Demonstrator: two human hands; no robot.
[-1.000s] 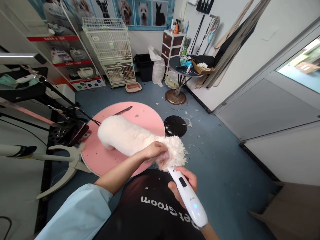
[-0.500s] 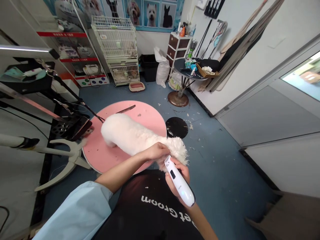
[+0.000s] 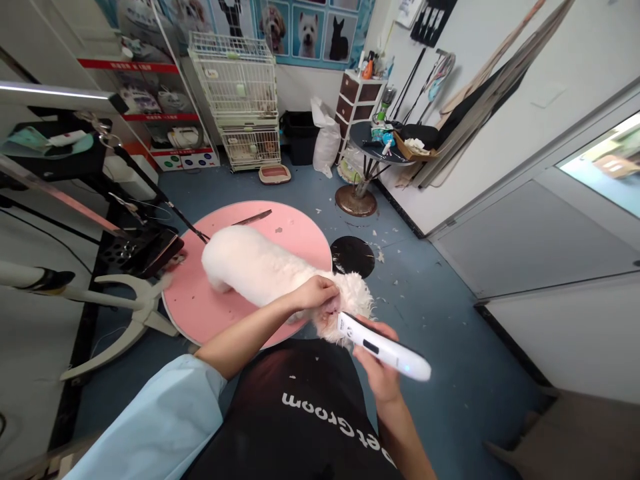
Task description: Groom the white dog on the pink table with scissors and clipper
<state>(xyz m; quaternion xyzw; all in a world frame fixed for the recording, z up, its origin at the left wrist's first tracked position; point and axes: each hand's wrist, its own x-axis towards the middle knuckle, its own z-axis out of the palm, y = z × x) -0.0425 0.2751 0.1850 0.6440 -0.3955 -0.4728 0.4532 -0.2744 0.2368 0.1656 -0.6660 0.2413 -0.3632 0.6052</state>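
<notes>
A white dog [image 3: 255,263] stands on the round pink grooming table [image 3: 295,223], its curly head at the table's right edge. My left hand [image 3: 317,292] is closed in a pinch on the dog's ear [image 3: 329,312], and the pinkish inner side shows. In my right hand [image 3: 381,370] is a white hair clipper [image 3: 395,353] with a small blue light lit. The clipper's head is close to the ear; whether the blade touches it I cannot tell. A dark comb [image 3: 253,217] lies at the table's far side.
A black strap [image 3: 155,190] slopes down to the table's left side. Left of it stand a pale stand base [image 3: 143,307] and a black tool tray. A black round disc [image 3: 353,257] lies on the blue floor among hair tufts. Wire cages [image 3: 235,87] stand behind.
The clipper has swung from steep to flatter, its rear end moving right and up. My right hand has turned with it. More of the ear's inner side shows; my left hand stays on it.
</notes>
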